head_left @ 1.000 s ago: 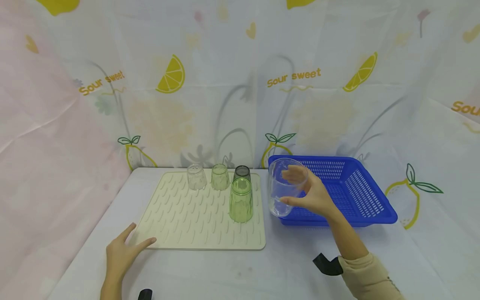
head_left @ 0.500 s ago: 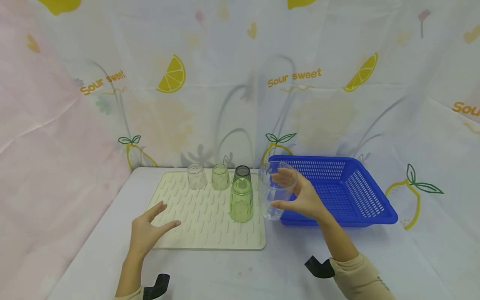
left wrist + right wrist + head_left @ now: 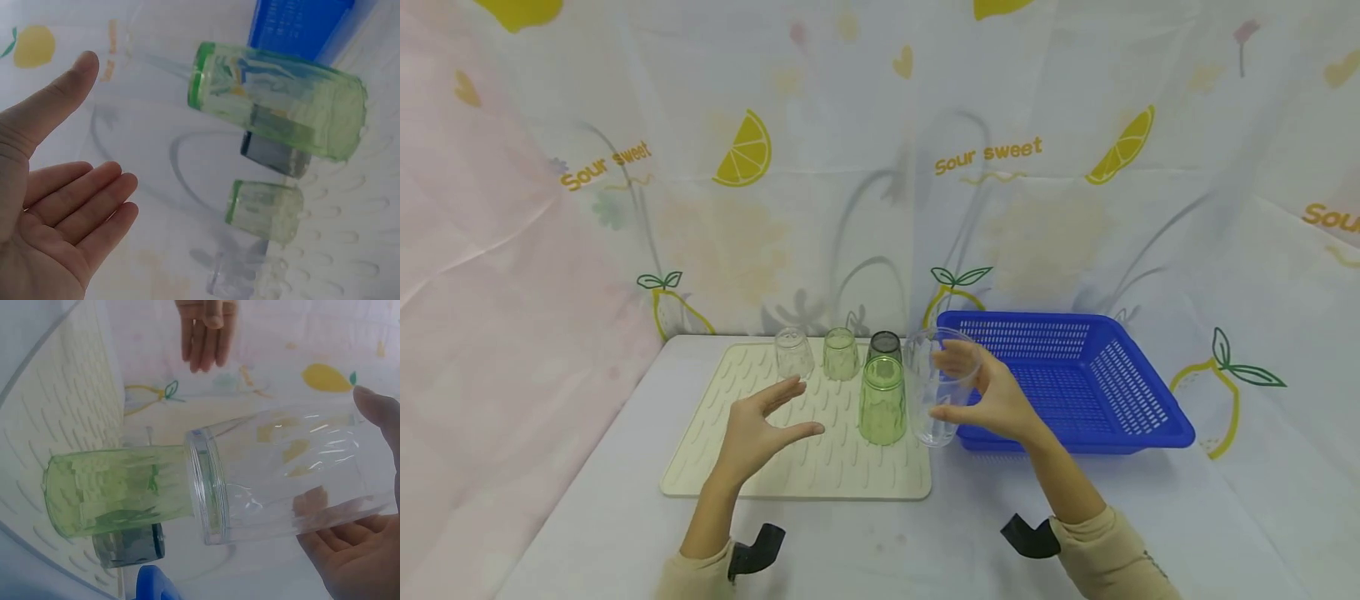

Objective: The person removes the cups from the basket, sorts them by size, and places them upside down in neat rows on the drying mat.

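My right hand [image 3: 996,396] grips a large clear drinking glass [image 3: 927,387], thumb on the near side and fingers behind. The glass is upright, its thick base [image 3: 206,487] downward, and it overlaps the right edge of the cream drying mat [image 3: 842,479] in the head view. Just left of it a tall green glass [image 3: 882,408] stands upside down on the mat, in front of a dark grey glass [image 3: 885,342]. My left hand [image 3: 760,429] hovers over the mat's left part, thumb and fingers spread apart, holding nothing.
Along the mat's back edge, a small clear glass [image 3: 793,354] and a small pale green glass [image 3: 840,355] stand inverted. A blue plastic basket [image 3: 1127,333] sits to the right behind my right hand. A lemon-print cloth [image 3: 820,208] hangs behind the table.
My right hand has carried the clear glass left and slightly nearer, from before the basket to the mat's right edge. My left hand has moved right and up over the mat.
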Demonstrator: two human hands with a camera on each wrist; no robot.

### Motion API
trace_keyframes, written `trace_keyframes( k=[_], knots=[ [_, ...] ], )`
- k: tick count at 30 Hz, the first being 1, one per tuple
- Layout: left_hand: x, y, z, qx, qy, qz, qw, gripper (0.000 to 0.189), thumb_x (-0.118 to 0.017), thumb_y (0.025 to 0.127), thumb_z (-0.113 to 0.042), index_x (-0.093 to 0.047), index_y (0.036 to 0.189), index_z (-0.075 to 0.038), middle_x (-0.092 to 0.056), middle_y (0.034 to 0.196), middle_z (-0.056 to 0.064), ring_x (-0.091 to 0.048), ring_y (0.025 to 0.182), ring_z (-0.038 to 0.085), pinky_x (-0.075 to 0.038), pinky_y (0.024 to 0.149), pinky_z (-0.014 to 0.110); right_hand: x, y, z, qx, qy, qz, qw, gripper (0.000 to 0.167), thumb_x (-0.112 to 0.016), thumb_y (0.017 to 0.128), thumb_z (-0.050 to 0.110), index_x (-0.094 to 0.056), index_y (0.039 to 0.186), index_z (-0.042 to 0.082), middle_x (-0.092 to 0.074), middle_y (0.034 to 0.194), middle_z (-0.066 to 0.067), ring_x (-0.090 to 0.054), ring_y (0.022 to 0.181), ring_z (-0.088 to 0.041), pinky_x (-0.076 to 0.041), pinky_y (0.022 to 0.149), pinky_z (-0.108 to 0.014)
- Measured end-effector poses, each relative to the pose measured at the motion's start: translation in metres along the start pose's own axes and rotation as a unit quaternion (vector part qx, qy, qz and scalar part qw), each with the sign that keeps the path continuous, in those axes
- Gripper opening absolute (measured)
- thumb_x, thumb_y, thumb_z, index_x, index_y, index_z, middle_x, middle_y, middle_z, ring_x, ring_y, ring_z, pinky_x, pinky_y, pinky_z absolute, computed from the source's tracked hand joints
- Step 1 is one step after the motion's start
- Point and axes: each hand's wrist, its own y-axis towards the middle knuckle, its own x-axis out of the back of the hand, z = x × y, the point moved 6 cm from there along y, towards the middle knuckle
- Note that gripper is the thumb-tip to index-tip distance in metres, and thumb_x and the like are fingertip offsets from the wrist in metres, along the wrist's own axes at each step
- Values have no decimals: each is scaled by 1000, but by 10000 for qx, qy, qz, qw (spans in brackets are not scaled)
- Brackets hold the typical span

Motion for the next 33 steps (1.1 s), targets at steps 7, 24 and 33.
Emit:
trace_keyframes(
  k=[7, 24, 33],
  knots=[
    [-18, 20, -34, -622, -390, 295, 9969, 69, -86, 65, -11, -56, 125, 5, -67, 111, 16, -63, 105, 32, -49, 96, 46, -4, 2, 1, 20, -67, 26, 10000, 79, -81, 70, 5, -38, 136, -5, -54, 126, -25, -53, 115, -39, -45, 96, -55],
    [-60, 49, -79, -779, -1131, 1361, 9811, 80, -86, 64, -8, -47, 133, 6, -56, 130, 18, -55, 119, 32, -46, 100, 38, -16, 3, 3, 37, -10, 251, 9997, 84, -82, 70, 6, -35, 139, -5, -53, 127, -26, -53, 118, -36, -42, 97, -58],
    [-79, 52, -89, -909, -1663, 1732, 9665, 89, -86, 67, -25, -41, 137, 8, -58, 126, 19, -56, 117, 29, -46, 99, 29, -21, 2, 4, 197, 83, 348, 9992, 84, -80, 72, 4, -32, 141, -6, -54, 127, -26, -52, 118, -39, -43, 100, -50]
  ],
)
